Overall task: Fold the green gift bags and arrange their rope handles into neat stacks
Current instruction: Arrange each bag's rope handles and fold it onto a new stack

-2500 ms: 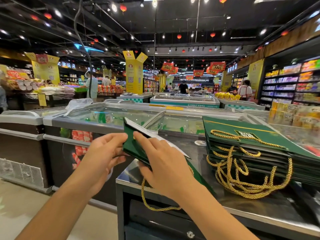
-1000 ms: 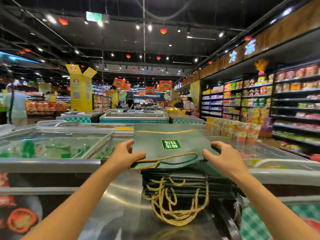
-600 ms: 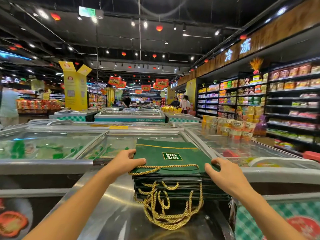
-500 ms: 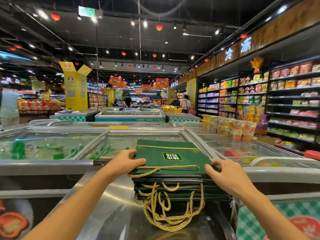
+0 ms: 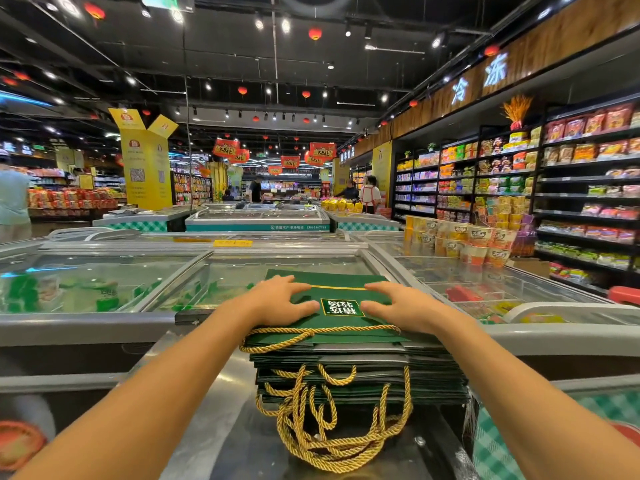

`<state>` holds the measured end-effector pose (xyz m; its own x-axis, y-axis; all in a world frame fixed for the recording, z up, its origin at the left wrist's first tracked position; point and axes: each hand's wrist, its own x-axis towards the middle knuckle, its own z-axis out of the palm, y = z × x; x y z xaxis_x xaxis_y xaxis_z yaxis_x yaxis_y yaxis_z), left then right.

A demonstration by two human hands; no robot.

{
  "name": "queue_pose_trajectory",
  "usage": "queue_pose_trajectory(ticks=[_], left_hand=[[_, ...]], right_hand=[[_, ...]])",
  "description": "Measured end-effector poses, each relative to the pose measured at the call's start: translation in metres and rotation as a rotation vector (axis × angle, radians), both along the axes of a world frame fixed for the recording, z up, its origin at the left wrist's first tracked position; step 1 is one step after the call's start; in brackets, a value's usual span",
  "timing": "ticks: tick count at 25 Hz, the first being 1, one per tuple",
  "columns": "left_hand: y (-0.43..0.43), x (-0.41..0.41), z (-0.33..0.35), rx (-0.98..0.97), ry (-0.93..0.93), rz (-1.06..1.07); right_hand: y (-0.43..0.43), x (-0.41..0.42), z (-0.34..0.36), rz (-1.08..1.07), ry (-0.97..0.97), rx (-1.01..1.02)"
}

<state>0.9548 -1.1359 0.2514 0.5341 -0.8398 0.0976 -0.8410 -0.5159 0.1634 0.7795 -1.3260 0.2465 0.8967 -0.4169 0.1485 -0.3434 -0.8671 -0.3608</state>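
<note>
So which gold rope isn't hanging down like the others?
The rope on the top bag: it lies flat along the near edge, while the others dangle bunched below.

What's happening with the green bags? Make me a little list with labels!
place: shop, beside glass-topped freezers
stack: folded green bags on a steel counter
top bag: green, lying on the stack
left hand: flat on the top bag
right hand: flat on it too
rope handles: gold, bunched, hanging off the stack's front
</note>
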Motion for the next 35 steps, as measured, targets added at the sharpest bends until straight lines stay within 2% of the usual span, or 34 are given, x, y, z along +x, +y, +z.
queue_pose_trajectory(ticks=[3,6,11,23,26,32,35], left_hand=[[-0.009,0.006,-0.02,0.11,0.01,-0.006],[-0.012,0.011,-0.038,0.121,-0.016,-0.006],[-0.013,0.02,-0.059,0.103,-0.012,0.007],[-0.01,0.019,-0.074,0.053,0.002,0.011],[-0.006,0.014,-0.06,0.007,0.009,0.012],[0.007,0.009,-0.008,-0.288,-0.003,-0.047],[0.015,0.006,0.012,-0.343,0.002,-0.092]], right_hand=[[-0.011,0.011,-0.026,0.008,0.145,0.036],[-0.014,0.017,-0.043,-0.008,0.199,-0.003],[-0.012,0.022,-0.059,-0.02,0.198,-0.083],[-0.011,0.024,-0.067,-0.015,0.222,-0.067],[-0.006,0.019,-0.047,0.0,0.183,-0.091],[0.003,0.006,-0.002,0.028,-0.044,-0.179],[0.007,0.003,0.009,0.018,-0.044,-0.205]])
